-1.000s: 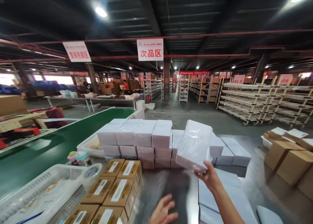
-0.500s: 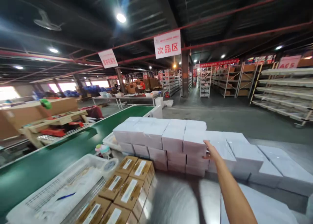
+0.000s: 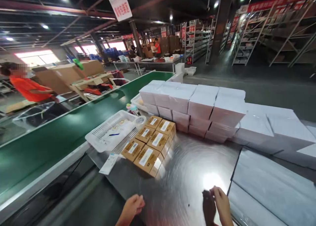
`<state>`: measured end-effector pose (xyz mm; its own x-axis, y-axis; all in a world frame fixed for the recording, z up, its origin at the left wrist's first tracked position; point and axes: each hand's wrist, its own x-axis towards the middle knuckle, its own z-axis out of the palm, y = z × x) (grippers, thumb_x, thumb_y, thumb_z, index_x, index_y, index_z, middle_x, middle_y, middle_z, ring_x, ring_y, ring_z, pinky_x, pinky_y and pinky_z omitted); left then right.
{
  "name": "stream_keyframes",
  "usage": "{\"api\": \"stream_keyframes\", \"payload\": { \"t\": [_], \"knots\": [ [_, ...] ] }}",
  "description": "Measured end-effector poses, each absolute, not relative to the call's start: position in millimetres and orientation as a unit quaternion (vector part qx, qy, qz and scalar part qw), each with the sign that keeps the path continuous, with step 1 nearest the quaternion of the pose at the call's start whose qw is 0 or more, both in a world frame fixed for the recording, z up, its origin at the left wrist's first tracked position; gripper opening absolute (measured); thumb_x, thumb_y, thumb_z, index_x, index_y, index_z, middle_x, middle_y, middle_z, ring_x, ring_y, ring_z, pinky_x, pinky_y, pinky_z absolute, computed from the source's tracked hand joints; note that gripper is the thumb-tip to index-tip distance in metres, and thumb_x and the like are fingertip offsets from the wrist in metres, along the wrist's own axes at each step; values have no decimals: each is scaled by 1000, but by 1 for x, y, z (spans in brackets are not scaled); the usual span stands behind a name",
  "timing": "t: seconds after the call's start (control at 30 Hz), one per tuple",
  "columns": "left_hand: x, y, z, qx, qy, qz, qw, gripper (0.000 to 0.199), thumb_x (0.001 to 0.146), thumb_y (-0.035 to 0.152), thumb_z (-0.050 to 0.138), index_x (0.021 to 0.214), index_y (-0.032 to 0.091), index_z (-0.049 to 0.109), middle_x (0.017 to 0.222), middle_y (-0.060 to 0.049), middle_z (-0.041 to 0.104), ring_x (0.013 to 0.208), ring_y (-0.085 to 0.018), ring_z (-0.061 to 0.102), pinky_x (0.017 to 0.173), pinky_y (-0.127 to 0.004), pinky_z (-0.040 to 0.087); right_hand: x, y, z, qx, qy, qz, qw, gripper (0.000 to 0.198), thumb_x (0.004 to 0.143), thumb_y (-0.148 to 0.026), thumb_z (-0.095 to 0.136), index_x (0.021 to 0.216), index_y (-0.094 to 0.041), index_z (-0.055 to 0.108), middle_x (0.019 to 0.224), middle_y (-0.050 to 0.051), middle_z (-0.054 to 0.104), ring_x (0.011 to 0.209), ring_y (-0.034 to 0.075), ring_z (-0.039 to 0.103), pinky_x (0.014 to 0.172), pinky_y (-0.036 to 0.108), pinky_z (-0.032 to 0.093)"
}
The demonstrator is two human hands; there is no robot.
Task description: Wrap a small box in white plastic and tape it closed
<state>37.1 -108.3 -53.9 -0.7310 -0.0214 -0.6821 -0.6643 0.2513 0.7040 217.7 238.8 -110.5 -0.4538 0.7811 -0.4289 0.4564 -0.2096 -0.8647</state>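
Two hands, both mine, low at the near edge of the steel table [image 3: 187, 166]. My left hand [image 3: 132, 206] — fingers curled loosely inward, nothing in them — rests at the table's front edge. My right hand [image 3: 221, 203] — fingers drawn together and pointing down at the bare metal, its shadow just beside it; whether anything small is pinched there I cannot tell — sits just left of the flat white packs [image 3: 271, 186] lying at the near right.

Stacked white packs [image 3: 202, 104]: a wall of wrapped bundles across the far side of the table, several layers high, stepping down to the right, well apart from both hands.

Brown cartons [image 3: 153, 142]: small labelled boxes in two rows, left of centre, in front of the white stack, touching one another.

White basket [image 3: 111, 132]: perforated tray just left of the cartons, holding papers and a blue pen.

Tape roll [image 3: 140, 120]: between basket and cartons, at the far corner.

Paper slip [image 3: 109, 163]: overhanging the table's left edge.

Green conveyor belt [image 3: 56, 137]: runs along the left of the table.

Person in an orange top [image 3: 29, 87]: beyond the belt, at far left.
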Motion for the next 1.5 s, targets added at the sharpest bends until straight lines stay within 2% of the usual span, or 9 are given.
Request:
{"api": "stream_keyframes", "payload": {
  "t": [0.13, 0.23, 0.37, 0.47, 0.6, 0.8, 1.03, 1.3, 1.5],
  "knots": [
    [-45, -147, -49, -147, 832, 489, 216, 66, 41, 82, 70, 54, 19, 57, 64, -9, 64, 69, -25, 64, 70, -42, 56, 233, 176, -112, -449, -719, 528, 43, 59, 79, -75, 40, 54, -25, 56, 61, 6, 63, 66, 26, 62, 70, 42, 52],
    [-112, -166, -50, -118, 871, 453, 148, 80, 44, 83, 64, 85, 14, 64, 103, -21, 67, 101, -39, 65, 92, -56, 53, 214, 140, -101, -402, -773, 491, 32, 62, 84, -73, 37, 71, -23, 71, 90, 12, 73, 89, 29, 69, 88, 44, 55],
    [-162, -166, -67, 36, 901, 424, 88, 114, 53, 61, 77, 146, 13, 31, 162, -26, 15, 149, -41, 26, 120, -56, 29, 149, 94, -83, -362, -849, 384, 31, 75, 86, -67, 46, 135, -11, 59, 149, 23, 47, 135, 36, 51, 110, 49, 46],
    [-167, -157, -83, 147, 911, 371, 103, 123, 58, 47, 83, 154, 15, 15, 165, -26, -11, 154, -43, -1, 122, -60, 18, 71, 68, -68, -256, -917, 306, 5, 102, 80, -65, 63, 155, -5, 28, 164, 28, 14, 152, 41, 18, 120, 57, 29],
    [-169, -155, -98, 164, 920, 341, 97, 115, 57, 40, 89, 150, 16, 26, 162, -27, -18, 153, -46, -6, 122, -60, 18, -31, 50, -51, -147, -962, 217, -81, 136, 56, -69, 82, 159, -11, 14, 164, 29, -4, 151, 48, -4, 118, 71, 4],
    [-190, -175, -97, 217, 925, 307, 57, 90, 62, 43, 87, 136, 16, 44, 162, -27, -17, 152, -49, -2, 118, -66, 22, -79, 40, -34, -109, -958, 176, -197, 132, 52, -62, 86, 158, -18, 20, 164, 26, -2, 150, 53, -5, 114, 74, -4],
    [-169, -155, -82, 143, 935, 310, 100, 98, 68, 49, 82, 147, 19, 33, 160, -31, -20, 149, -57, -1, 108, -75, 29, -16, -2, -16, -245, -937, 150, -196, 116, 57, -43, 83, 157, -26, 26, 165, 24, 12, 147, 52, 18, 113, 70, 16],
    [-164, -149, -106, 161, 913, 370, -50, 109, 62, 35, 82, 147, 8, 19, 147, -33, 28, 146, -51, 20, 111, -67, 34, 115, 1, -20, -487, -786, 380, -21, 104, 55, -47, 80, 150, -23, 43, 157, 19, 38, 143, 45, 33, 115, 61, 27],
    [-160, -183, 2, 358, 883, 282, -115, 104, 60, 44, 80, 146, 13, 29, 143, -28, 43, 129, -49, 47, 104, -69, 39, 167, 6, -51, -522, -407, 744, 92, 96, 71, -63, 71, 151, -23, 35, 137, 13, 61, 121, 34, 60, 101, 48, 48]
  ]
}}
